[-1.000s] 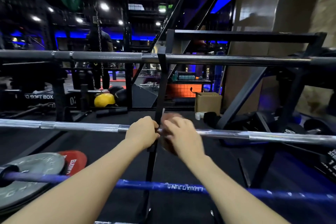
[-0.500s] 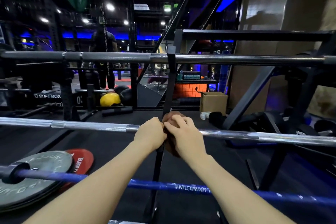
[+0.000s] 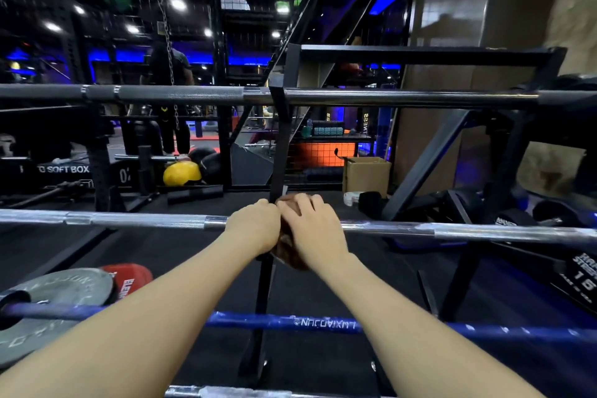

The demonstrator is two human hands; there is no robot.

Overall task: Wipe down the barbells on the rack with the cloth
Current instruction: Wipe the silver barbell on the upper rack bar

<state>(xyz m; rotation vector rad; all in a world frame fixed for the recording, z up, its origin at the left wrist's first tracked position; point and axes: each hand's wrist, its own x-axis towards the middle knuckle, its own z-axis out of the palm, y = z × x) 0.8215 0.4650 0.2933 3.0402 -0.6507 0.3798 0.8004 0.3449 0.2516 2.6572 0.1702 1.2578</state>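
Note:
A silver barbell (image 3: 135, 220) lies across the black rack (image 3: 279, 139) at mid height. My left hand (image 3: 253, 224) grips this bar just left of the rack's centre post. My right hand (image 3: 310, 229) is curled over a brown cloth (image 3: 287, 250) bunched around the bar, touching my left hand. Only a bit of cloth shows below and above my fingers. A dark barbell (image 3: 387, 97) rests on the level above. A blue barbell (image 3: 290, 321) crosses below my forearms.
A grey weight plate (image 3: 48, 304) and a red plate (image 3: 129, 278) sit at lower left. A yellow ball (image 3: 181, 173), a cardboard box (image 3: 366, 174) and dumbbells (image 3: 549, 216) lie beyond the rack. A person (image 3: 169, 100) stands far back.
Both hands stay together at the centre post on the silver bar; my right fingers have shifted slightly over the cloth. The view has drifted a little to the left.

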